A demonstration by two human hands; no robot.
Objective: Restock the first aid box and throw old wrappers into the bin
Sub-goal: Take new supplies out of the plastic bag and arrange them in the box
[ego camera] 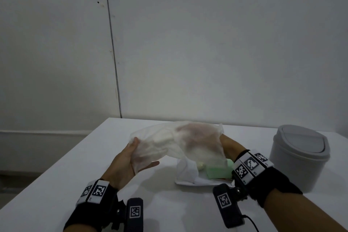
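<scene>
Aloft, translucent bag (177, 143) lengthwise left-right: left hand (125, 160) pinching one end, right hand (199, 137) inside it.

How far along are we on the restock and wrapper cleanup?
Nothing looks finished. In hand: the left hand grips one end of a translucent white bag while the right hand reaches inside it. Left: the green packet and white wrappers lie on the table; the bin has its lid shut.
</scene>
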